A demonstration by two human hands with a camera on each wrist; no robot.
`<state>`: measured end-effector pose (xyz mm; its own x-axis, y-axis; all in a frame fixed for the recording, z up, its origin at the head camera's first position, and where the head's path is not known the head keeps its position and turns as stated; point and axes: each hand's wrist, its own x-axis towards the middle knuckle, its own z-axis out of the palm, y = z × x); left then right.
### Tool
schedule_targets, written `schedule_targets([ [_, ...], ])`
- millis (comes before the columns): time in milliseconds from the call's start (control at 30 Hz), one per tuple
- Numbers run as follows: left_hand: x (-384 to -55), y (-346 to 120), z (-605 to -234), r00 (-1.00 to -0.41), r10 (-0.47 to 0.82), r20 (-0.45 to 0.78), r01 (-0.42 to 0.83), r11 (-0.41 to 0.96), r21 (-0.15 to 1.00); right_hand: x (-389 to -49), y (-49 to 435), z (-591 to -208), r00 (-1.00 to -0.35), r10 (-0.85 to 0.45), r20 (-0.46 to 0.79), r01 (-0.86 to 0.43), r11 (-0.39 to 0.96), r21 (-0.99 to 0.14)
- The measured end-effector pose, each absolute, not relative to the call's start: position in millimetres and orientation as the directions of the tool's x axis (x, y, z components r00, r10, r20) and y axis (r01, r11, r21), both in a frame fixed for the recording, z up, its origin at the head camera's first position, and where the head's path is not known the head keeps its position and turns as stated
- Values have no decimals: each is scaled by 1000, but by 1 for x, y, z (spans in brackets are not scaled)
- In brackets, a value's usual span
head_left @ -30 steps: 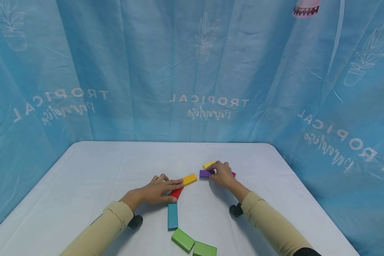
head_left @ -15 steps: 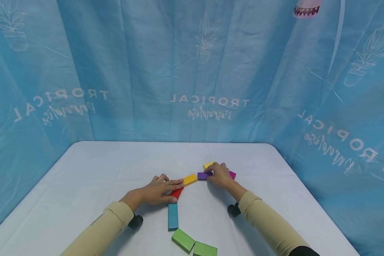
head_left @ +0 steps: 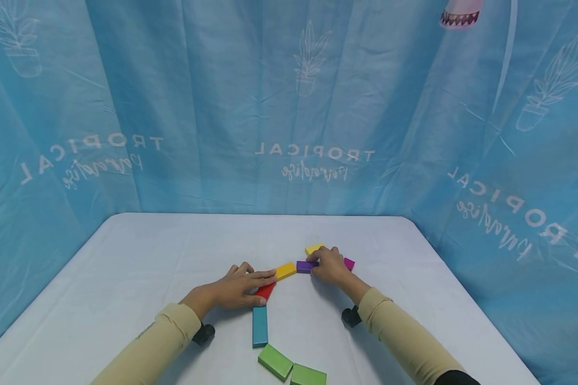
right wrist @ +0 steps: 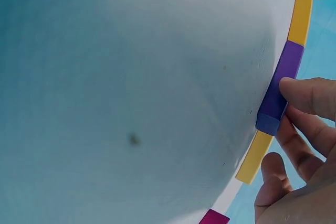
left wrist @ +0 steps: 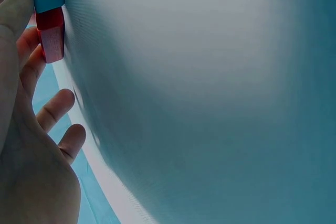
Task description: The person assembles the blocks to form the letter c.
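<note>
The left hand (head_left: 237, 287) touched the red block (head_left: 266, 290), fingers spread; the right hand (head_left: 331, 266) pinched the purple block (head_left: 305, 267).

Pale lettering (head_left: 314, 151) on the blue curtain (head_left: 226, 96) reads, mirror-reversed, "TROPICAL Paradise" in three places.

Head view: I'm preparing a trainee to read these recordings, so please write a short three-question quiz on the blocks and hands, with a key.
1. Which block does the right hand pinch?
2. True or false: the left hand touches the red block.
3. How many green blocks show near the bottom of the head view? A) one B) two C) three

Key:
1. The purple block
2. True
3. B
</note>
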<state>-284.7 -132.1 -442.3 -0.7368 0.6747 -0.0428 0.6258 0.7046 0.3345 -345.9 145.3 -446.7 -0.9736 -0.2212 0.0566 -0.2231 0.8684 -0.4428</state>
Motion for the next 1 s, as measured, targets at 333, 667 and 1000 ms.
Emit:
schedule_targets([
  [333,-285,-132,-442,-736,675,-44,627,706,329,-344,145,-445,-973,-226,55,-227,870,-439],
  [667,-286,-132,-442,-732,680,-39,634,701,328,-344,144,-444,-975,-218,37,-213,878,-428],
  [1000,-285,-132,-443,-729,684,-40,637,698,326,-343,147,-442,-975,-216,42,-211,861,-463],
])
